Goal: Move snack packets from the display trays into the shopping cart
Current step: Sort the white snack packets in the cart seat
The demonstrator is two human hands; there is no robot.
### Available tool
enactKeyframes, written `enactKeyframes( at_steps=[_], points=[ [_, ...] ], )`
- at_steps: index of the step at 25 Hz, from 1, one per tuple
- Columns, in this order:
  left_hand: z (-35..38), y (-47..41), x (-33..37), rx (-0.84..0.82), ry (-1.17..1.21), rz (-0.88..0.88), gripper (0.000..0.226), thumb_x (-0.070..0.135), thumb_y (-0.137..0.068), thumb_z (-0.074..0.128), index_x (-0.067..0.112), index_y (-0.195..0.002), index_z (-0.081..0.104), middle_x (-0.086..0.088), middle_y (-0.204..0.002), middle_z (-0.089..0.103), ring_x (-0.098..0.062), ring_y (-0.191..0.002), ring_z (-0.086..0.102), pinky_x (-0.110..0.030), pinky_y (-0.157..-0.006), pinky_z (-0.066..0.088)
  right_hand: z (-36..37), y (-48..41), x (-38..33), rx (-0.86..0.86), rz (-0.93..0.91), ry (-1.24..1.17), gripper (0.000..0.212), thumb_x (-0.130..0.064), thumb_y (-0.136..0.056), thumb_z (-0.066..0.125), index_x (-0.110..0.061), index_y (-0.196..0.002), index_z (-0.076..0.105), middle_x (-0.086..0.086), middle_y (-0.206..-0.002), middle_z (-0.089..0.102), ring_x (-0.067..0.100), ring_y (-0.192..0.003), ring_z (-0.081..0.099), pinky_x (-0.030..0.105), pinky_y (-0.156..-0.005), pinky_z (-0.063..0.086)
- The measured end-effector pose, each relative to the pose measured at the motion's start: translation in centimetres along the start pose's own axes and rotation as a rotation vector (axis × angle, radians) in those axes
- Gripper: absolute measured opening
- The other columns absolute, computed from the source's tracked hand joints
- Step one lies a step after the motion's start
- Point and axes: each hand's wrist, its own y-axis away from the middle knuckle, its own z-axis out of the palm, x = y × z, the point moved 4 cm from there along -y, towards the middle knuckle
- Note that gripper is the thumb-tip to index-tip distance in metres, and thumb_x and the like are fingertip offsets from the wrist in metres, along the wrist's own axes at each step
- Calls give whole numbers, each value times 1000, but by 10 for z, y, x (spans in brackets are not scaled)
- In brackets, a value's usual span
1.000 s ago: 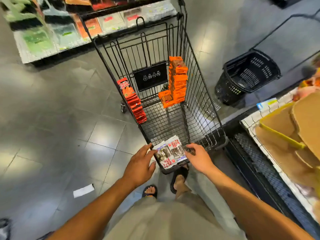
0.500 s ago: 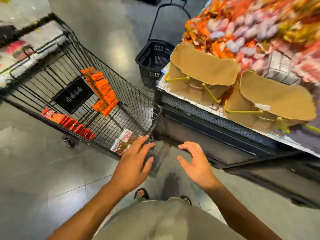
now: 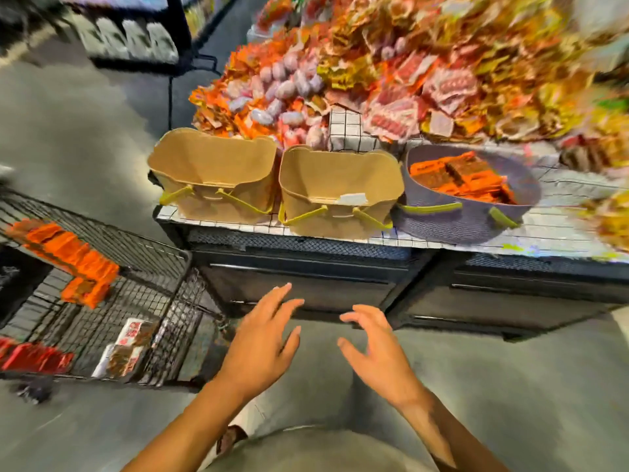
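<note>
The left hand (image 3: 263,342) and the right hand (image 3: 377,352) are leaving the shopping cart (image 3: 163,253). A second ago they were at its near end with the white-and-red packets (image 3: 126,349); now they are hanging empty, fingers (image 3: 277,298) spread, before the dark front of the display desk (image 3: 306,287). The packets are now lying alone in the cart. The view is turning right, so the cart is sliding to the left edge and a grey basket (image 3: 469,223) of orange packets (image 3: 459,178) is coming into sight.

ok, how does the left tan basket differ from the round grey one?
The left boxy tan basket is folded shut, contents hidden; the round grey basket lies open, holding orange packets. Both have yellow-green handles and sit at the front edge of the display.
</note>
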Motion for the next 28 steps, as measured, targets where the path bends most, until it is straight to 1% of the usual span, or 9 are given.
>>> enactKeyframes(
  at_steps=[5,10,15,18,19,21,24,26,28],
  points=[
    [5,-60,53,11,-102,64,48,43,-103,48,26,-148,47,2,-166,28,-22,-153,29,-42,-118,35,-71,-33,21,42,-34,36,42,-48,-80,60,-34,-119,64,-13,-135,45,0,-131,43,21,-112,33],
    [-18,-131,66,48,-176,111,49,42,-102,52,27,-149,46,1,-165,30,-21,-154,27,-43,-120,32,-115,-94,15,15,-59,69,33,-39,-88,68,-41,-120,60,-21,-138,40,-3,-131,40,21,-108,32],
    [-42,-215,44,101,-218,154,50,47,-101,43,28,-147,47,0,-162,37,-24,-154,28,-49,-121,31,-149,-179,-24,-6,-158,54,21,-30,-92,68,-38,-111,65,-21,-120,53,-5,-114,51,15,-97,40],
    [-52,-263,19,90,-242,143,44,46,-102,46,31,-143,51,1,-159,42,-23,-154,27,-50,-124,26,-160,-248,-44,-66,-144,102,20,-25,-94,66,-32,-112,68,-16,-112,64,0,-101,60,18,-88,49],
    [-53,-275,10,81,-255,134,42,47,-102,46,32,-141,54,1,-159,43,-24,-154,27,-49,-124,23,-158,-271,-48,-117,-119,157,21,-25,-94,66,-28,-115,68,-11,-111,67,4,-99,62,21,-85,50],
    [-52,-295,-6,53,-287,119,42,50,-102,40,32,-136,58,1,-158,45,-25,-154,28,-50,-124,22,-141,-317,-44,-264,-55,392,25,-25,-94,63,-20,-118,68,-1,-113,70,17,-102,64,25,-82,47],
    [-45,-307,-23,5,-328,85,47,54,-99,35,32,-132,59,1,-153,52,-25,-151,35,-51,-122,28,-104,-367,-25,-480,65,743,28,-30,-94,61,-9,-109,70,11,-113,70,30,-104,64,30,-80,47],
    [-42,-307,-25,10,-339,81,45,52,-97,42,32,-132,59,3,-145,59,-25,-146,43,-50,-118,37,-82,-386,-7,-562,151,844,37,-46,-92,61,-11,-98,68,11,-105,70,31,-92,64,34,-77,50],
    [-44,-310,-26,17,-289,65,43,49,-95,48,31,-132,59,4,-141,61,-23,-144,46,-48,-115,42,-67,-398,9,-598,230,886,48,-63,-82,63,-15,-89,62,8,-93,66,30,-83,61,35,-78,54]
  ],
)
